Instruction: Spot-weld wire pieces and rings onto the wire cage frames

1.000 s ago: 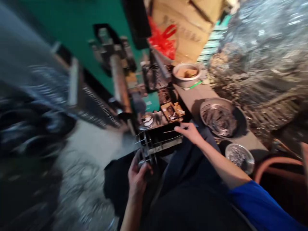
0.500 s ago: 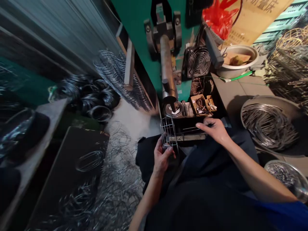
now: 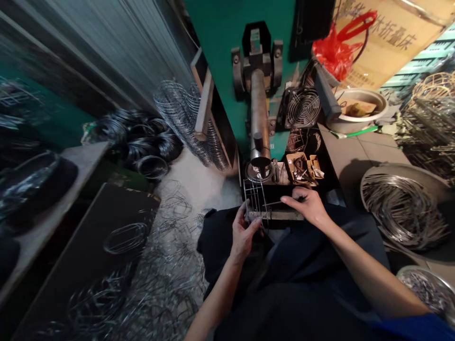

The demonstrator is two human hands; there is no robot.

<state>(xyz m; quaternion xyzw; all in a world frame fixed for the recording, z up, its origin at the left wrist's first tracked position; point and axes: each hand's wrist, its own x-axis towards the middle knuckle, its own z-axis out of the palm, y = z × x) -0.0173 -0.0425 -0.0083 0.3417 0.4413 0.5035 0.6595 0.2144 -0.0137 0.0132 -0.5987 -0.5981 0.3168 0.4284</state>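
Note:
My left hand (image 3: 244,235) grips a small wire mesh frame (image 3: 254,201) at its lower end and holds it upright. My right hand (image 3: 308,206) pinches a thin straight metal wire (image 3: 274,203), whose far end reaches the frame. Directly beyond the frame stands the steel ram (image 3: 259,118) of a green machine, probably a spot welder, with a round base plate (image 3: 260,171) just above the frame's top. A dark bar (image 3: 276,215) lies under the wire, partly hidden by my hands.
A wide metal pan of bent wire (image 3: 403,213) lies to the right, with a fan (image 3: 303,108) and a cardboard tray of small parts (image 3: 302,168) ahead. Stacked wire rings (image 3: 188,123) and black coils (image 3: 142,139) stand at left, above loose wire on the floor (image 3: 163,265).
The head view has swung and steadied, so the blur is gone. The wire frame has come closer to the machine's base plate, and both hands have shifted with it.

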